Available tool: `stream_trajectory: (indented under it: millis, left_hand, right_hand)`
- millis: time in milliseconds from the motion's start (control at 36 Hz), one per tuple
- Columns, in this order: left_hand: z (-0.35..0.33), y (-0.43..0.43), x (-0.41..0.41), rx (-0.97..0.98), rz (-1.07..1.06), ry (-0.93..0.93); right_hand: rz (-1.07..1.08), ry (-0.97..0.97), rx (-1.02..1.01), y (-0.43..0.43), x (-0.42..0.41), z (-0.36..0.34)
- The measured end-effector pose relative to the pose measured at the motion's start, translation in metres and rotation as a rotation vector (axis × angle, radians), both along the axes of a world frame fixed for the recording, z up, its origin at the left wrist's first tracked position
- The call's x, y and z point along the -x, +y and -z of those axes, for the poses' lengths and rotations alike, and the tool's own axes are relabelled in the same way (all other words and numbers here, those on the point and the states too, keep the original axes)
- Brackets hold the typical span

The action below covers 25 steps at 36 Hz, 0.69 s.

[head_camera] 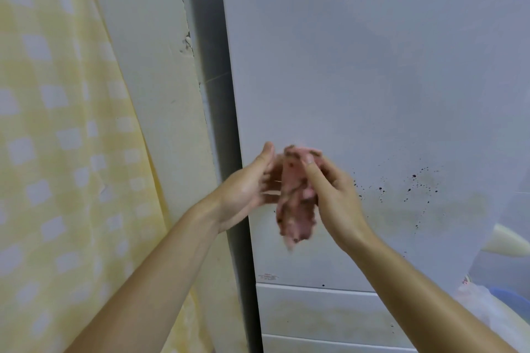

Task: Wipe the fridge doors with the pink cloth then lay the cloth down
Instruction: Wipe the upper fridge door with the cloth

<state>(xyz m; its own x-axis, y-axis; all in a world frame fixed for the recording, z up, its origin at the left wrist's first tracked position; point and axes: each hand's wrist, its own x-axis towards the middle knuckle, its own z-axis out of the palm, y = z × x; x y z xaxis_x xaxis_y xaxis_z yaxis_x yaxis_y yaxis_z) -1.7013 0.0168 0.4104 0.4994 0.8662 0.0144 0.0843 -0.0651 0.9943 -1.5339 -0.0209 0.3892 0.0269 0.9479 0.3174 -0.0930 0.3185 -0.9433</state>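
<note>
The pink cloth (pixel 296 198), bunched and blurred with dark patterned spots, hangs between both hands in front of the white upper fridge door (pixel 372 80). My right hand (pixel 334 195) grips the cloth's right side, thumb and fingers curled over its top. My left hand (pixel 249 185) is at the cloth's left side with fingers fairly straight, its fingertips blurred against the fabric. Dark specks and a faint smear mark the door to the right of the hands. A lower fridge door (pixel 329 312) sits beneath.
A yellow checked curtain (pixel 57 152) hangs at the left, beside a chipped white wall edge (pixel 160 94). A dark gap runs between wall and fridge. At lower right are a cream object (pixel 507 243) and a clear plastic bag (pixel 484 306).
</note>
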Motion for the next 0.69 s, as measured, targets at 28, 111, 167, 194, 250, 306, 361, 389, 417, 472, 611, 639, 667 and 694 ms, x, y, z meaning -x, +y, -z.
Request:
stream_trajectory:
  millis: [28, 111, 167, 194, 250, 306, 361, 389, 417, 472, 611, 639, 667, 694]
  left_hand:
    - [0.000, -0.002, -0.002, 0.046, 0.075, -0.043]
    - [0.001, -0.004, -0.003, 0.057, 0.146, -0.068]
    - [0.004, -0.003, 0.001, -0.049, 0.113, -0.006]
    - [0.005, -0.001, 0.003, -0.084, 0.072, 0.016]
    - [0.007, 0.002, 0.007, -0.060, -0.026, 0.027]
    - [0.005, 0.004, 0.010, -0.014, -0.052, 0.024]
    - [0.002, 0.004, 0.013, -0.027, -0.017, 0.087]
    - [0.001, 0.004, 0.015, -0.046, 0.008, 0.139]
    - [-0.001, 0.003, 0.016, -0.076, 0.036, 0.197]
    - [-0.002, 0.006, 0.018, -0.146, 0.060, 0.310]
    - [0.001, 0.016, 0.025, -0.308, -0.065, 0.488]
    - [0.004, 0.018, 0.028, -0.324, -0.104, 0.514]
    - [0.007, 0.020, 0.030, -0.331, -0.137, 0.527]
    - [0.010, 0.021, 0.030, -0.343, -0.163, 0.522]
  right_hand:
    - [-0.068, -0.012, 0.014, -0.003, 0.002, 0.001]
    - [-0.161, -0.043, 0.034, -0.005, 0.004, 0.005]
    - [-0.058, -0.098, -0.023, -0.002, 0.001, 0.006]
    - [0.023, -0.135, -0.071, 0.001, -0.001, 0.008]
    - [0.184, -0.225, -0.165, 0.006, -0.005, 0.012]
    - [0.323, -0.376, -0.262, 0.012, -0.011, 0.016]
    - [0.330, -0.563, -0.369, 0.016, -0.018, 0.018]
    - [0.261, -0.634, -0.390, 0.017, -0.022, 0.018]
    - [0.160, -0.686, -0.361, 0.017, -0.024, 0.017]
    - [-0.001, -0.710, -0.213, 0.017, -0.024, 0.017]
    - [0.197, -0.691, -0.156, 0.022, -0.016, 0.032]
    - [0.224, -0.676, -0.140, 0.022, -0.015, 0.034]
    - [0.255, -0.673, -0.123, 0.023, -0.014, 0.036]
    - [0.295, -0.694, -0.119, 0.023, -0.012, 0.038]
